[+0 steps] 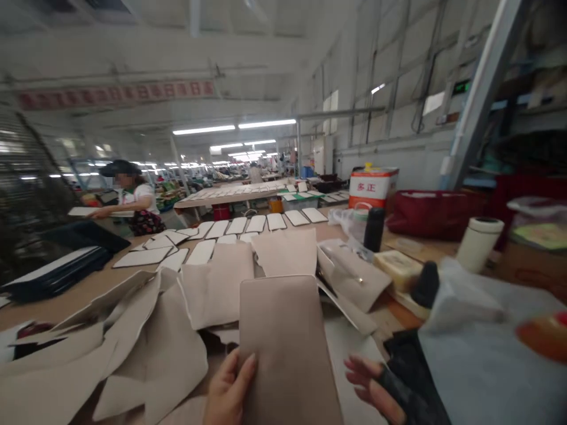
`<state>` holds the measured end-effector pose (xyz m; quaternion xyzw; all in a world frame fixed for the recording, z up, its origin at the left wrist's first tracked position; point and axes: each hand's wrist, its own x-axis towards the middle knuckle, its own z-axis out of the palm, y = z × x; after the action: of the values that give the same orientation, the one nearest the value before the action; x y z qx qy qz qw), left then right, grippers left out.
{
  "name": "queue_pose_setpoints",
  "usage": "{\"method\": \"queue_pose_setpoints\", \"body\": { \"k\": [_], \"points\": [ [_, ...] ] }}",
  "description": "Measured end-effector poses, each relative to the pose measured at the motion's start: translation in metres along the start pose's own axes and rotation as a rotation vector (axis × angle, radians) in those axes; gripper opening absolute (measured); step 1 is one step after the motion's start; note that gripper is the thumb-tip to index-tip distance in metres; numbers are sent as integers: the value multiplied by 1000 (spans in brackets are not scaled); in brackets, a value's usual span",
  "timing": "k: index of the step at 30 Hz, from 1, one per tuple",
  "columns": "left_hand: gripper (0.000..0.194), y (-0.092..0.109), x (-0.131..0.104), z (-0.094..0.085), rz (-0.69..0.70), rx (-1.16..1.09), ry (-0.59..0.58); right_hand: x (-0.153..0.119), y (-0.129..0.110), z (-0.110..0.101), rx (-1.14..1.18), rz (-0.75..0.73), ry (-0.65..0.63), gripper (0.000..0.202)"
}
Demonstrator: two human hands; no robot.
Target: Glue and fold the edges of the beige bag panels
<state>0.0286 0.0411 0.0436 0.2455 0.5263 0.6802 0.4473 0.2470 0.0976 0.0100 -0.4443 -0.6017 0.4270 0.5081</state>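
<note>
Left hand [230,386] on beige panel [283,342], long axis forward, round-cornered end foremost.

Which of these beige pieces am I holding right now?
The flat panel with rounded corners, gripped in your left hand; the other beige pieces lie on the table.

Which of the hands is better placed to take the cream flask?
Likely the right hand: it looks empty and nearer the flask, while the left hand grips the beige panel.
</note>
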Motion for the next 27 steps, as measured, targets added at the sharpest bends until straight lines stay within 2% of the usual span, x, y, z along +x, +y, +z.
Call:
{"method": "queue_pose_setpoints", "body": {
  "k": [3,5,7,9,12,16,19,23,25,27],
  "points": [
    [46,-8,1,3,-173,-14,8,-3,15,12,142,181,-15,42],
    [47,-13,1,2,-242,24,19,-4,16,17,264,297,14,54],
    [46,-16,0,-2,-275,74,14,-6,10,21,330,313,1,57],
    [44,-20,0,-5,-268,139,5,-11,4,23,290,222,-60,50],
    [43,-26,1,-7,-164,322,-9,-20,4,29,57,111,-27,41],
    [41,-31,1,-7,89,706,-24,-29,16,35,-195,46,92,41],
    [42,-36,4,-10,176,836,-60,-23,20,30,-82,79,63,41],
    [44,-50,15,-19,225,928,-49,-6,25,17,220,334,-87,35],
    [47,-58,20,-20,352,1038,-24,-3,33,16,304,448,-117,33],
    [49,-63,20,-15,562,1171,-10,-5,41,20,387,518,-156,33]
  ]
}}
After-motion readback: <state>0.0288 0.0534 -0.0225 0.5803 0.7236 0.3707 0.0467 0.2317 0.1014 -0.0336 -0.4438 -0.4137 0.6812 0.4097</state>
